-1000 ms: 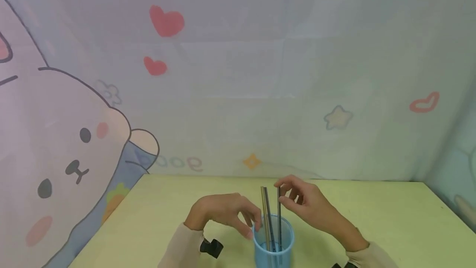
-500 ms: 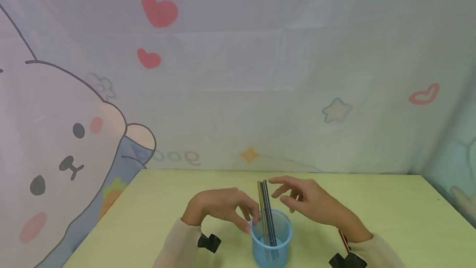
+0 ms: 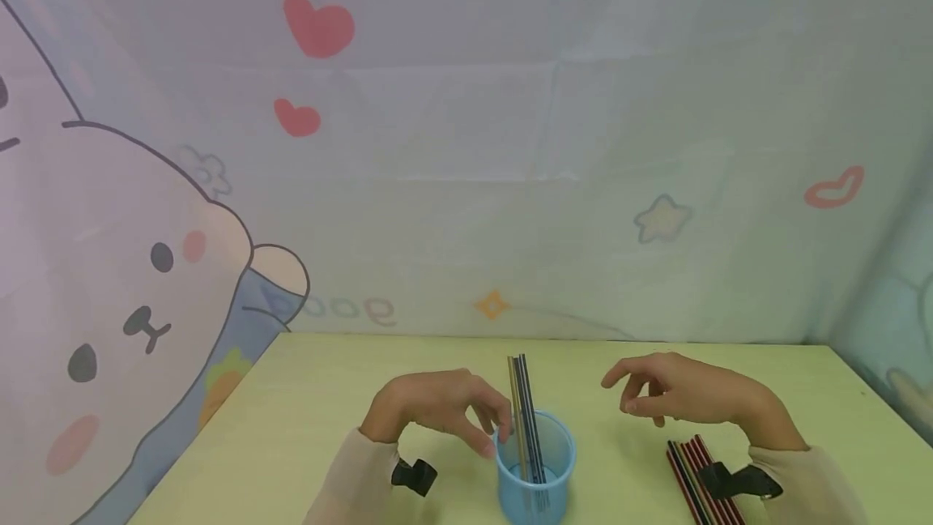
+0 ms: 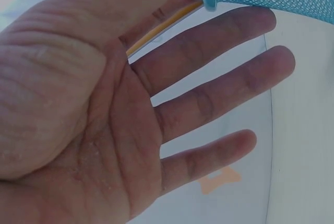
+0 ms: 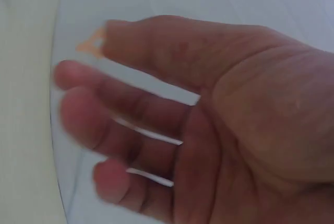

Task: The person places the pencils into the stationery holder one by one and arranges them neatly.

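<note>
Left hand [image 3: 452, 407] holds cup [image 3: 517, 505] — right hand [image 3: 678, 389] near loose sticks [image 3: 688, 475].

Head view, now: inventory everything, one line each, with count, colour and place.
table: one, pale yellow-green, across the bottom
cup: one, light blue, on the table
sticks in the cup: at least three, gold and dark
loose sticks: several, red and dark, table, lower right, partly hidden
backdrop: count unclear, pale, behind the table
cartoon animal: one, whitish, printed at left
small prints: several, red, orange and pale, backdrop
sleeves: two, cream, arms
wrist devices: two, black, wrists
left hand: one, at the cup's rim
right hand: one, over the table, right of cup
</note>
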Tool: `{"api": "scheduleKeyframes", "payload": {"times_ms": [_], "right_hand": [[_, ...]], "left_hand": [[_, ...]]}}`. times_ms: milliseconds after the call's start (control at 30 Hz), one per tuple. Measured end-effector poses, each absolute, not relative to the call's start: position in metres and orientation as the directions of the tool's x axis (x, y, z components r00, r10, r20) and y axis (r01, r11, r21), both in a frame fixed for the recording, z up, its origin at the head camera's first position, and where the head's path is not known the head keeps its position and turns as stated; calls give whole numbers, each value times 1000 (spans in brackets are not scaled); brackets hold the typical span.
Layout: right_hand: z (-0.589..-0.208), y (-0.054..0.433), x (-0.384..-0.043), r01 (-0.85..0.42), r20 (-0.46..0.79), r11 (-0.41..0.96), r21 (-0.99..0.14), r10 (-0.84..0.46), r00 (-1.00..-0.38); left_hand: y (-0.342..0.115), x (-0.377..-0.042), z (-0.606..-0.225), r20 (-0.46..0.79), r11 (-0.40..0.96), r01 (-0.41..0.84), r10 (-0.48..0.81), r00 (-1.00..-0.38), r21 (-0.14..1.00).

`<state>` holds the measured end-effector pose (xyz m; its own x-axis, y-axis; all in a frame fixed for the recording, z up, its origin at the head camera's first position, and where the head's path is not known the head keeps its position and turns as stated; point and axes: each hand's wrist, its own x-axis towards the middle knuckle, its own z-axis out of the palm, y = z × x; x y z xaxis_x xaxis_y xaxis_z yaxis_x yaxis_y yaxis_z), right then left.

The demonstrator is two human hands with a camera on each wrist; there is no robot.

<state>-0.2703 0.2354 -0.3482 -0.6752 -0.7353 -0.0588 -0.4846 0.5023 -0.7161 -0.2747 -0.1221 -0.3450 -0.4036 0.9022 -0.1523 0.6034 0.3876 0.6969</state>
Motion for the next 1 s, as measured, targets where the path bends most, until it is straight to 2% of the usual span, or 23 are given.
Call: {"api": "scheduleKeyframes", "payload": {"times_ms": [100,333,433,633,800,1000], "right_hand": [[-353,246,-275,-444,-137,528,-724,-741,-657],[-367,260,-285,-357,-228,536,-765,-744,-629],[-370,260,-284,-278,-308,604,-747,-685,-660],[-377,251,-280,-169,-442,771,-613,-513,-736],[-383,242,-279,-130,-472,819,-559,-443,-763],[-392,232,-276,-128,-466,824,-553,-433,-771]], "left_hand": [[-123,-275,-345,-146,385,609,903,-405,693],[-123,-275,-344,-152,402,605,894,-421,687],[-123,-274,-344,-157,408,603,891,-426,685],[-123,-274,-345,-163,412,591,889,-428,694],[-122,-274,-346,-167,417,588,886,-432,693],[-122,-276,-349,-163,409,591,891,-424,695]]}}
